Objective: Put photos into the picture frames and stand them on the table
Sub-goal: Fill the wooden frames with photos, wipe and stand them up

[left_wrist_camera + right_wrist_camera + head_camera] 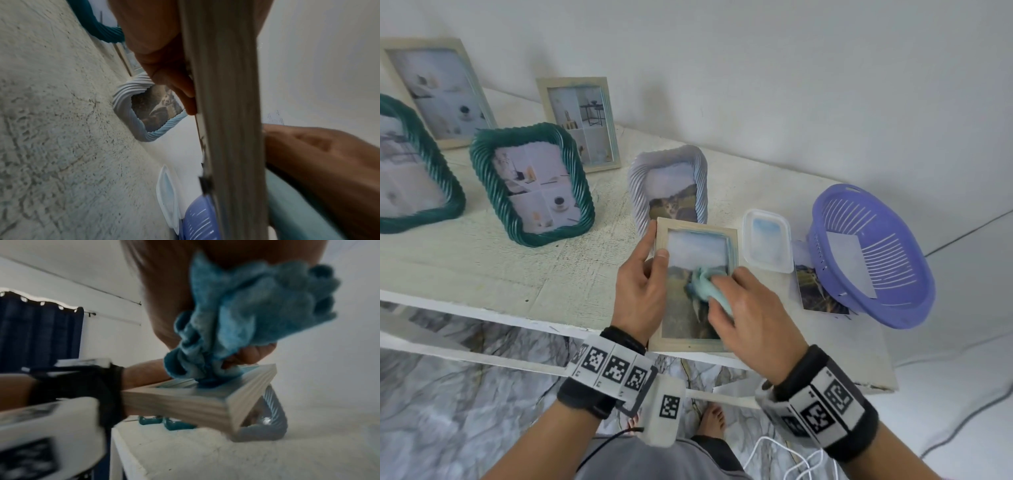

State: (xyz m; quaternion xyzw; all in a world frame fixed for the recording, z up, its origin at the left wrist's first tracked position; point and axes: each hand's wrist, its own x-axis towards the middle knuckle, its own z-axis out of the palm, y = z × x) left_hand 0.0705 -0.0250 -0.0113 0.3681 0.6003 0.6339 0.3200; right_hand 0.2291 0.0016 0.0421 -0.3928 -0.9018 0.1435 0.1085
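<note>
The left hand [640,284] grips the pale wooden rectangular frame [697,344] by its left edge, long axis pointing away over the white table [482,267]; the right hand [751,315] presses a bunched teal cloth [705,284] onto its glass.

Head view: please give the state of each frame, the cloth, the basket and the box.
Wooden frame: photo inside, held by left hand.
Cloth: bunched, right hand presses it on the glass.
White frame: filled, standing.
Green frame: filled, standing.
Basket: tilted, paper inside.
Plastic box: lidded.
</note>
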